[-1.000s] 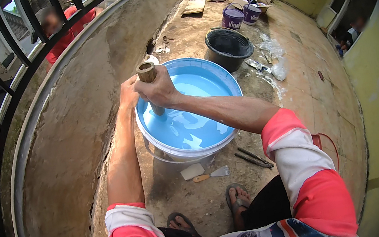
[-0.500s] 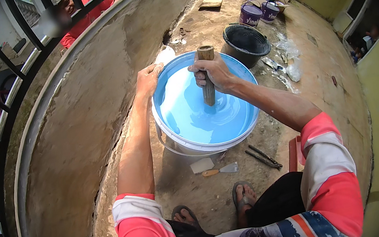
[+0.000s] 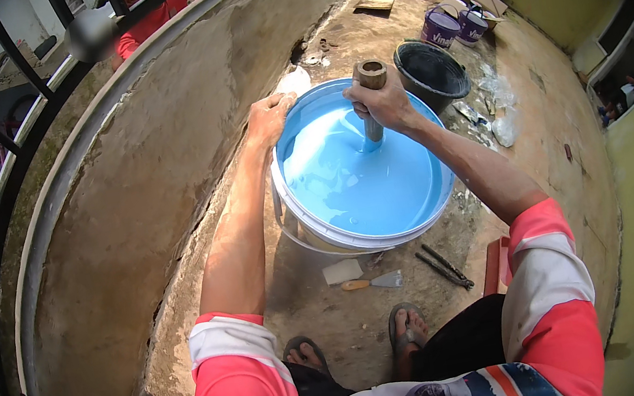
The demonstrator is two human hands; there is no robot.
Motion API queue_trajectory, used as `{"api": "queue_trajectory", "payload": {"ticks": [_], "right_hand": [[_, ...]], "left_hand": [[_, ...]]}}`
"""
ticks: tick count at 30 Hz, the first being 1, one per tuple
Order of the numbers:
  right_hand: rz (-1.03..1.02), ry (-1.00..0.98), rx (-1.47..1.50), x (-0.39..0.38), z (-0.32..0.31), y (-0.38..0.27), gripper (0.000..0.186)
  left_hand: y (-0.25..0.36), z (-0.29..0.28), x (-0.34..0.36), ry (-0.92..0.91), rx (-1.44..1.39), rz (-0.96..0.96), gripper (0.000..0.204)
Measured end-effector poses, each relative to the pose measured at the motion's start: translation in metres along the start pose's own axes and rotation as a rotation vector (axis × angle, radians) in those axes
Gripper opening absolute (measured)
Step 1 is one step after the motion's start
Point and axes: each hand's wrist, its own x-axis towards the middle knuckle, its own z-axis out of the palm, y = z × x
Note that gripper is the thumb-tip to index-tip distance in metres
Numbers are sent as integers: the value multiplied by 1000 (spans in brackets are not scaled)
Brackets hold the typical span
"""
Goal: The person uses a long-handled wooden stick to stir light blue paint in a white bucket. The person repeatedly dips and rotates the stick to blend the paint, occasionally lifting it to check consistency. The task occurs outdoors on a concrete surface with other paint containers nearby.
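A large white bucket (image 3: 320,230) stands on the ground in front of me, holding light blue paint (image 3: 361,191). My left hand (image 3: 270,120) is closed over its far left rim. In my right hand (image 3: 389,102) is a thick wooden stick (image 3: 373,72), gripped near its top with the fingers wrapped round it. The stick's lower end is dipped in the paint toward the far side of the bucket, hidden under the surface. Beside my left hand, past the rim, lies a white crumpled thing (image 3: 295,81) that I cannot make out.
A black bucket (image 3: 433,70) stands just beyond; purple pails (image 3: 440,27) are farther off. Near my feet lie a putty knife (image 3: 374,281), pincers (image 3: 444,267) and a red tray (image 3: 496,265). A low wall (image 3: 141,175) runs along the left. One person sits far back; another is behind the railing.
My right hand has pushed the stick through the paint toward the bucket's far side. My left hand keeps its hold on the rim. The whole view has shifted slightly.
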Motion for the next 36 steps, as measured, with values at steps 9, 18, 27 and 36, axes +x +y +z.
{"api": "queue_trajectory", "payload": {"ticks": [9,18,27,36], "right_hand": [[47,82,333,-24,69,-14,13],[-207,21,-116,23,60,20,19],[165,143,316,-39,24,-18,18],[-191,82,41,25,103,6,19]], "left_hand": [[12,7,-8,9,-47,-18,32],[0,2,-6,-16,-172,-27,32],[-6,8,4,52,-8,69,33],[-7,4,-3,-31,-299,-58,33]]}}
